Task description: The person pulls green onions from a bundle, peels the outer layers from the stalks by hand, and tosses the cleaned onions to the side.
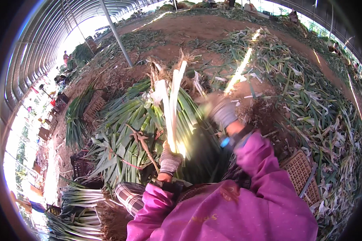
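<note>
My left hand [170,160], in a striped knit glove, is closed around long white-stemmed green onions [173,106]. They stand nearly upright before me, with their shaggy root ends at the top. My right hand [222,111], also gloved, is to the right of the stems and smeared by motion, so its fingers and anything in them cannot be made out. Directly in front and to the left lies a big heap of green onions [122,126], leaves fanned toward me. A forked brown twig-like piece [142,144] rests on the leaves beside my left hand.
Trimmed onions [82,205] with white stems lie bundled at lower left. A tan plastic crate [299,170] sits close by my right side. Stripped leaves [305,96] cover the ground to the right. A metal pole [116,32] rises ahead; a distant person [65,58] is far left.
</note>
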Demonstrator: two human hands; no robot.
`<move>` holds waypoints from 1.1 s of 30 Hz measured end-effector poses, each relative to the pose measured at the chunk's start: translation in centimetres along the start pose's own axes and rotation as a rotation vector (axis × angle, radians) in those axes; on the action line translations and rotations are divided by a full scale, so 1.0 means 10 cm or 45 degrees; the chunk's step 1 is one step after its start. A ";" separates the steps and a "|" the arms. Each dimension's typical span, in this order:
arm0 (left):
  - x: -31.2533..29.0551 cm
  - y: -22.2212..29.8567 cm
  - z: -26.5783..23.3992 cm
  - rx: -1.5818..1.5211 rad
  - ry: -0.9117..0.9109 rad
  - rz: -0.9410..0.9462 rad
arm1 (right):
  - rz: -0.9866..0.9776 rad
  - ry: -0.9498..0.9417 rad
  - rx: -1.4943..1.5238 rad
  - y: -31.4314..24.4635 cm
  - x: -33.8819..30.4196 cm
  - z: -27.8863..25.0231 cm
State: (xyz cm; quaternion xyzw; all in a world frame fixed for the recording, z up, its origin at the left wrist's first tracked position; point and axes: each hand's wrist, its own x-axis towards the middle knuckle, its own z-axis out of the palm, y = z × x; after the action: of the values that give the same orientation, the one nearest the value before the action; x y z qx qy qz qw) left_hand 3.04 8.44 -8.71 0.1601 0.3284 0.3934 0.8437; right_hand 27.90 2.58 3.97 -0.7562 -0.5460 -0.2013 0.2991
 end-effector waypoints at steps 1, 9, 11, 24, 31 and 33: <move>-0.01 0.02 -0.02 -0.013 -0.001 0.003 | -0.012 -0.003 -0.004 0.21 0.17 -0.28; -0.27 -0.03 0.52 2.416 0.145 0.481 | -0.936 -0.379 0.211 -0.64 -0.08 -0.43; -0.28 -0.07 0.56 2.470 0.168 0.436 | -0.817 -1.016 -0.099 -0.93 -0.09 -0.25; -0.37 -0.23 0.67 2.525 0.006 0.423 | -0.896 -0.962 -0.241 -0.56 -0.10 -0.30; -0.48 -0.22 0.82 2.547 -0.040 0.330 | -1.056 -0.932 -0.260 -0.44 -0.12 -0.22; -0.46 -0.24 0.78 2.605 -0.036 0.308 | -1.002 -0.721 -0.032 -0.24 -0.14 -0.02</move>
State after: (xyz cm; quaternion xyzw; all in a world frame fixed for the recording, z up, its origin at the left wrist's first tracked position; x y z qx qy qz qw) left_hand 7.53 3.23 -2.28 0.8384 0.4779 0.0057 0.2621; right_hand 25.19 2.01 3.81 -0.5208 -0.8481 -0.0921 0.0308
